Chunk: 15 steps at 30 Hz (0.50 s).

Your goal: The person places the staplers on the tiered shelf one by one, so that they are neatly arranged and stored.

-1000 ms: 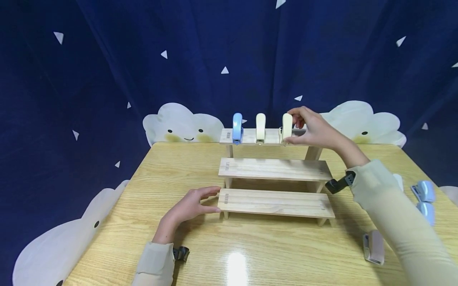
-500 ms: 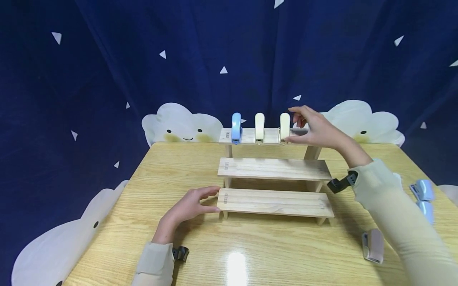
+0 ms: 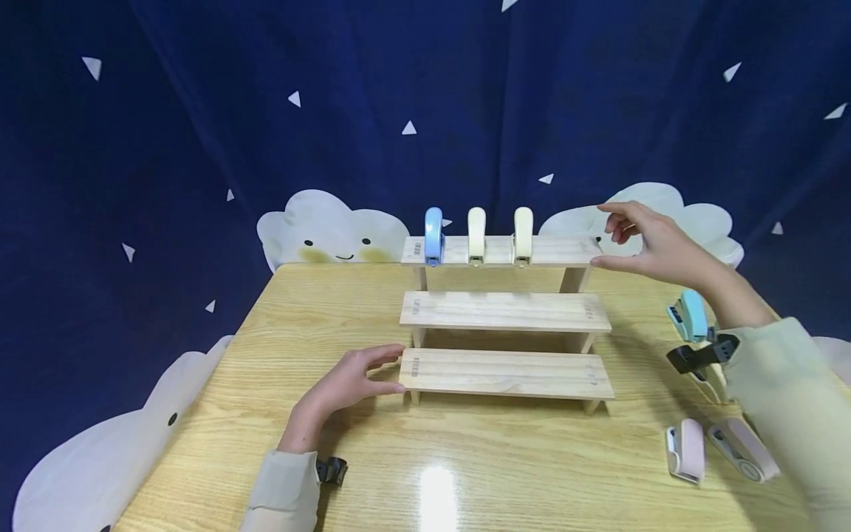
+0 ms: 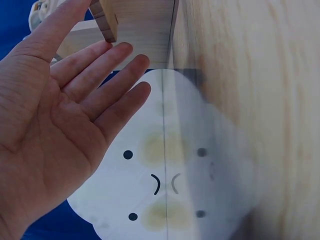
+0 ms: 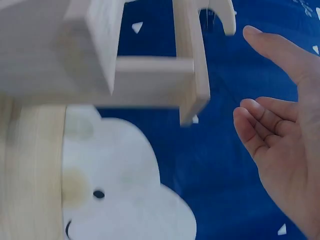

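A wooden three-tier shelf (image 3: 505, 310) stands on the table. On its top tier, from left to right, are a blue stapler (image 3: 433, 235), a cream stapler (image 3: 476, 233) and another cream stapler (image 3: 523, 233). My left hand (image 3: 349, 378) touches the left end of the lowest tier with thumb and fingers spread; its palm (image 4: 60, 120) shows in the left wrist view. At the right end of the top tier, my right hand (image 3: 665, 244) holds nothing. In the right wrist view, the right hand (image 5: 285, 135) is apart from the shelf, thumb extended and fingers bent.
At the right of the table lie a turquoise stapler (image 3: 691, 316), a pink stapler (image 3: 686, 449) and a second pink one (image 3: 743, 448). A cream item (image 3: 713, 383) is partly hidden under the right wrist. Behind the table hangs a dark blue curtain (image 3: 372, 89) with clouds.
My right hand has let go of the right cream stapler, which stays on the top tier, and has moved right. The left hand stays at the lowest tier. The head view has shifted slightly.
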Motion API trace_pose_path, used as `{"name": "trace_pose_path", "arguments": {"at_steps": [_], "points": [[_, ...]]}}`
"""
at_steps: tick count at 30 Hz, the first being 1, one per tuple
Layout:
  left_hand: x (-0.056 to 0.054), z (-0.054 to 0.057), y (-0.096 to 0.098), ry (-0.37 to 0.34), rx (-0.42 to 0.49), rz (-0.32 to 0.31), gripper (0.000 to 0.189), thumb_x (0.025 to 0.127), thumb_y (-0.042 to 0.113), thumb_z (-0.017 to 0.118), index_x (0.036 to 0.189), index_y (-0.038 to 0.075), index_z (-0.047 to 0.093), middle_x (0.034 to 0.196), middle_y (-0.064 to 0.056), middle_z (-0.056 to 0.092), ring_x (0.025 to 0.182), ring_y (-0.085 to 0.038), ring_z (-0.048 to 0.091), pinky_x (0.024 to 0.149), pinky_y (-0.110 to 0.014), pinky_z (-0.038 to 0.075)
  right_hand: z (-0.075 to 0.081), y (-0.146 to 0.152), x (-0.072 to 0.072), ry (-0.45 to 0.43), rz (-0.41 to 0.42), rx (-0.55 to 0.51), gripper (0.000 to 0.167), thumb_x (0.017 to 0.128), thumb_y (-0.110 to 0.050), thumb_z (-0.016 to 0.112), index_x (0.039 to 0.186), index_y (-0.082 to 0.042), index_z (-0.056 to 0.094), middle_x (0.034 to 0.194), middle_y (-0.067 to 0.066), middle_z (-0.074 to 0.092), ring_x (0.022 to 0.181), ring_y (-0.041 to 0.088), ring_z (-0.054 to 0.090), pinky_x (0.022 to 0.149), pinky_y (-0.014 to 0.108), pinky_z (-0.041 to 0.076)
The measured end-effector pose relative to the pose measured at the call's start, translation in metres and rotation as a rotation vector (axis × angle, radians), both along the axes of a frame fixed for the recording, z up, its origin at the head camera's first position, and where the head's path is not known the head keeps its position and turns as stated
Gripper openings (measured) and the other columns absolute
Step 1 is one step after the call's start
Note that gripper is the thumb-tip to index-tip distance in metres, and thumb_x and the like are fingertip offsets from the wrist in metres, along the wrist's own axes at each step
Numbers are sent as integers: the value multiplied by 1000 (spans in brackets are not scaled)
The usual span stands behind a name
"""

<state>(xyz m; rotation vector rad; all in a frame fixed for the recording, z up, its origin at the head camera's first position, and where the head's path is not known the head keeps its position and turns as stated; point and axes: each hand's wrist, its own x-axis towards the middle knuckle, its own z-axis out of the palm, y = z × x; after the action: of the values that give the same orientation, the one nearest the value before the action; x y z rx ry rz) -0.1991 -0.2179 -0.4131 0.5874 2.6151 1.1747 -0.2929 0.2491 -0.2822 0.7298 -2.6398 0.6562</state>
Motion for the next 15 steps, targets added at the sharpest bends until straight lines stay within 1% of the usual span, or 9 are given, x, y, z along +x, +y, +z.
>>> {"name": "trace_pose_path", "arguments": {"at_steps": [5, 9, 11, 15], "points": [[0, 0, 0, 7, 4, -2, 73, 84, 35, 77, 146, 10, 46, 147, -11, 51, 136, -31, 50, 115, -49, 40, -7, 27, 12, 5, -43, 12, 77, 75, -21, 85, 139, -2, 46, 102, 4, 55, 85, -10, 44, 76, -2, 33], [-1, -1, 0, 9, 7, -3, 73, 83, 34, 77, 146, 9, 47, 147, -12, 52, 135, -31, 51, 114, -48, 41, -15, 47, 22, -2, -78, 32, 77, 75, -21, 85, 138, 1, 46, 101, 5, 54, 86, -11, 41, 75, -4, 31], [-1, -1, 0, 19, 6, -10, 73, 84, 34, 77, 145, 8, 47, 146, -13, 52, 135, -32, 51, 114, -48, 41, -20, 57, 28, -15, -99, 41, 77, 75, -23, 85, 138, 1, 46, 102, 6, 54, 86, -13, 39, 74, -5, 30], [-1, -1, 1, 13, 8, -10, 72, 84, 33, 77, 145, 8, 47, 146, -13, 52, 135, -32, 51, 114, -48, 41, -30, 78, 38, -59, -148, 54, 79, 75, -25, 85, 138, 0, 45, 104, 10, 55, 86, -17, 35, 72, -7, 28]]}}
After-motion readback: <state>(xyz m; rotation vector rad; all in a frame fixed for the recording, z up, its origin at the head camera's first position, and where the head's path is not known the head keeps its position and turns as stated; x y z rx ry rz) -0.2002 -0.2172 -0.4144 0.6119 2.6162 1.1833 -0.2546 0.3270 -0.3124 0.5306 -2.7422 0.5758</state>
